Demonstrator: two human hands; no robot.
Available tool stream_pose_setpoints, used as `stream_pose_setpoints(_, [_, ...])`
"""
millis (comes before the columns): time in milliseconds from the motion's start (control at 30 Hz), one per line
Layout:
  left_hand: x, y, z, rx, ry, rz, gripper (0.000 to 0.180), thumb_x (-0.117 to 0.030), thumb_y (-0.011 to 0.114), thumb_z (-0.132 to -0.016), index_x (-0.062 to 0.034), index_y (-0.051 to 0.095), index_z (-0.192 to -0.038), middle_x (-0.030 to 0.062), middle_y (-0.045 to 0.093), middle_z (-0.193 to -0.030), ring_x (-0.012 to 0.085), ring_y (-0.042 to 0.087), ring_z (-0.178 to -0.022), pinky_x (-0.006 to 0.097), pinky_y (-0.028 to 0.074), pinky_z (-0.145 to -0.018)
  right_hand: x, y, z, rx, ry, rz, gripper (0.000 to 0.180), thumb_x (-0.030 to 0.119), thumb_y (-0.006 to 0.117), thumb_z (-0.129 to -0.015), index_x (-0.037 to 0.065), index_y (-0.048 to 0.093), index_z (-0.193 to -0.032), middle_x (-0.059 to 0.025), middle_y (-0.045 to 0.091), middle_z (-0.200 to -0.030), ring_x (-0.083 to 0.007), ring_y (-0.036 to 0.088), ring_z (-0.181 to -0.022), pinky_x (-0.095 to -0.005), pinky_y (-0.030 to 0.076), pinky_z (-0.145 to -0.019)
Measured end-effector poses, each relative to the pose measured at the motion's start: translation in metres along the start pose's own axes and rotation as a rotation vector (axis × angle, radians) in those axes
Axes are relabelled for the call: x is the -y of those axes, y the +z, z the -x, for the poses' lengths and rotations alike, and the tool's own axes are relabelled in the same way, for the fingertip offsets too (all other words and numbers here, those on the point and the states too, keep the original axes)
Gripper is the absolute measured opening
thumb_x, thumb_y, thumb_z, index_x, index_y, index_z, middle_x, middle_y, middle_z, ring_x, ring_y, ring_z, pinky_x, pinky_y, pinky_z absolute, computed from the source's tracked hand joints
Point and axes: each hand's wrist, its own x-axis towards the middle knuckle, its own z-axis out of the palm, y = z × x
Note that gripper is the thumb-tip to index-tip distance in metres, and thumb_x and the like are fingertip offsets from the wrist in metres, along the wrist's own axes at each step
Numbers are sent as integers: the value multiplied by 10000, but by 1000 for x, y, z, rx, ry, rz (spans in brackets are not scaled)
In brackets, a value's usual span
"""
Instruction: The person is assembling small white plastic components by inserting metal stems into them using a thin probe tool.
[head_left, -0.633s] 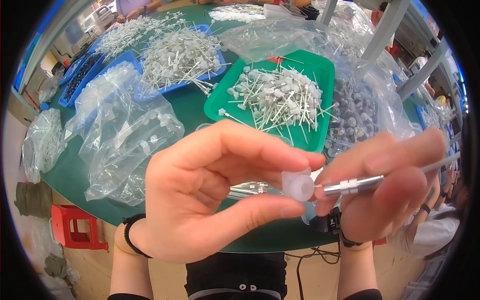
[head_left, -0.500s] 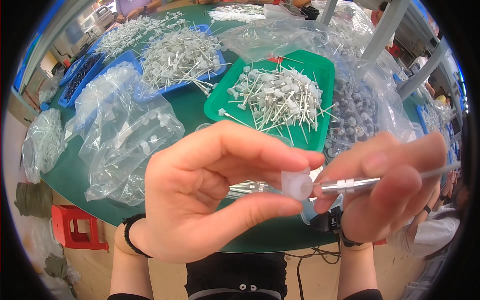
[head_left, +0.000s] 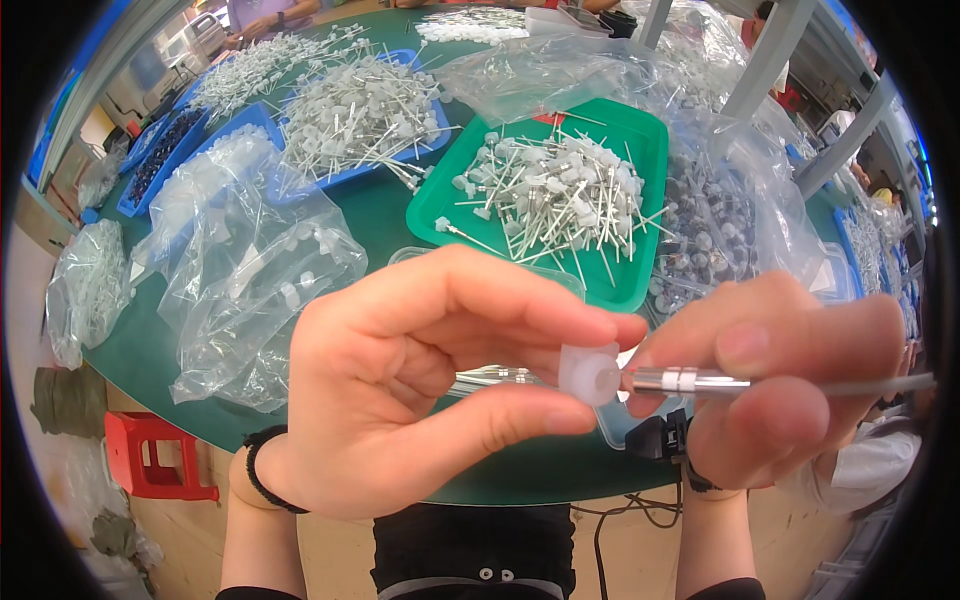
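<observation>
My left hand (head_left: 400,400) pinches a small milky-white plastic cap (head_left: 592,376) between thumb and fingertips, with its round face turned right. Facing it, a shiny metal tube (head_left: 715,382) with white rings and a long pale stem lies nearly level in the fingers of my right hand (head_left: 800,350). The tube's tip is very close to the cap's face; whether they touch I cannot tell. Behind both hands, a green tray (head_left: 432,205) holds a heap of similar pieces (head_left: 570,200), white heads on thin metal stems.
Blue trays (head_left: 445,125) with more stemmed pieces stand far left on the green table (head_left: 385,215). Clear plastic bags (head_left: 265,285) lie at left, another bag (head_left: 705,220) of parts at right. Grey metal posts (head_left: 765,60) rise at the right. A red stool (head_left: 155,455) is below left.
The tube and its stem have swung from slanting up rightward to nearly level. My right hand has shifted slightly down. My left hand holds the cap almost still.
</observation>
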Motion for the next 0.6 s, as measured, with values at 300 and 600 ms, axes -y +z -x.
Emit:
stream_pose_setpoints(300, [1, -2, 0, 11, -6, 13, 303, 18, 694, -634, 62, 490, -853, 279, 576, -894, 288, 596, -864, 359, 499, -749, 1, -3, 2, 6, 113, -169, 423, 463, 457, -802, 49, 390, -857, -134, 538, -573, -144, 507, -401, -208, 423, -365])
stream_pose_setpoints(600, [-3, -1, 0, 5, -47, -29, 272, -25, 706, -636, 89, 535, -814, 237, 599, -849, 264, 611, -808, 339, 503, -726, -16, -25, -3, 290, 69, -395, 399, 356, 546, -792, 1, 397, -896, -195, 563, -655, -189, 563, -492, -243, 480, -427])
